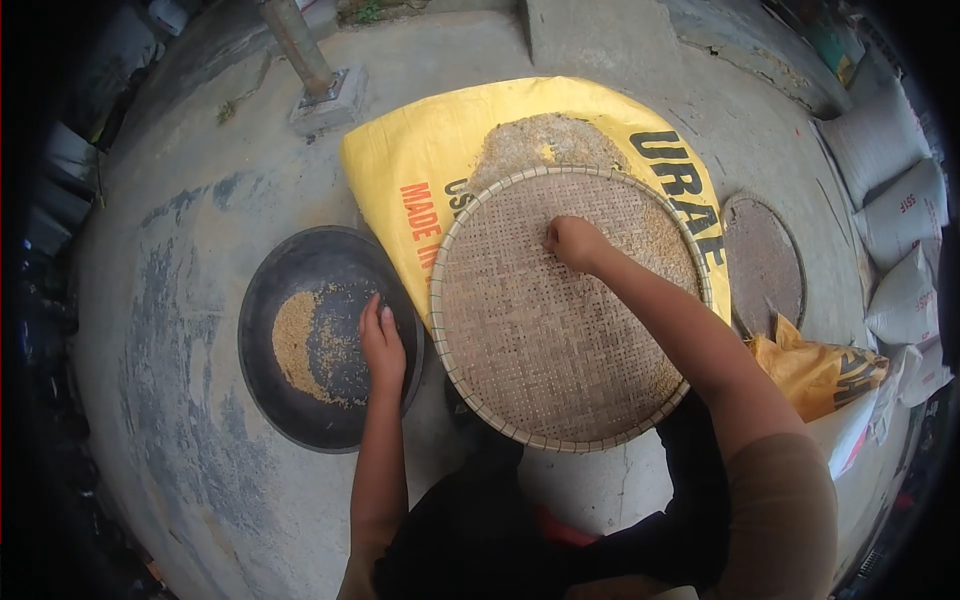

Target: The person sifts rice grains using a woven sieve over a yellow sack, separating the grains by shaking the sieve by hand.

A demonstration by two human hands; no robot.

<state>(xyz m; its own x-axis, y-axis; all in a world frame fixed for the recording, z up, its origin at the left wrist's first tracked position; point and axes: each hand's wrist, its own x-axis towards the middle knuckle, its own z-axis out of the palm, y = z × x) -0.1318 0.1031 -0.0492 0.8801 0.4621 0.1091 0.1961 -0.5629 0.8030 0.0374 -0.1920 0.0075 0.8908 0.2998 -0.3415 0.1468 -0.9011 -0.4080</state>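
Observation:
A round woven tray (560, 330) with a pale laced rim lies in front of me, partly over a yellow sack (420, 130). Grain (665, 240) gathers along its right side. Over the upper middle of the tray is my right hand (575, 243), its fingers pinched together; what they hold, if anything, is too small to name. To the left, a black round basin (275, 400) holds a heap of grain (293, 345) and scattered grains. My left hand (382, 340) is at the basin's right side, fingers extended and apart from any object I can make out.
Chaff (550, 140) is piled on the yellow sack behind the tray. A second round tray (765, 260) lies at the right, near a crumpled yellow sack (810, 370). White filled sacks (900, 210) line the right edge. A post (298, 50) stands at the upper left.

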